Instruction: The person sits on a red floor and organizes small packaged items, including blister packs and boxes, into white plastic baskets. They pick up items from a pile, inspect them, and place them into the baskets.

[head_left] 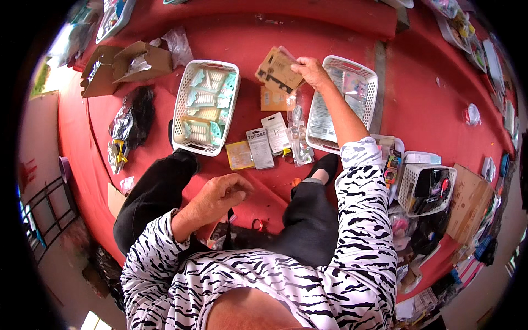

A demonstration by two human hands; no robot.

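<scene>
Head view: right hand (311, 70) pinches brown cardboard packets (278, 71) above the red floor mat (418, 110), just left of a white basket (369, 88); left hand (223, 192), loosely curled and empty, hangs near the knee, well apart.

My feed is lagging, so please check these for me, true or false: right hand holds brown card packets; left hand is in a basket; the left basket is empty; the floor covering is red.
1. The right hand holds brown card packets: true.
2. The left hand is in a basket: false, it hangs loosely curled above the lap.
3. The left white basket is empty: false, it holds pale packets.
4. The red cloth covers the floor: true.
</scene>
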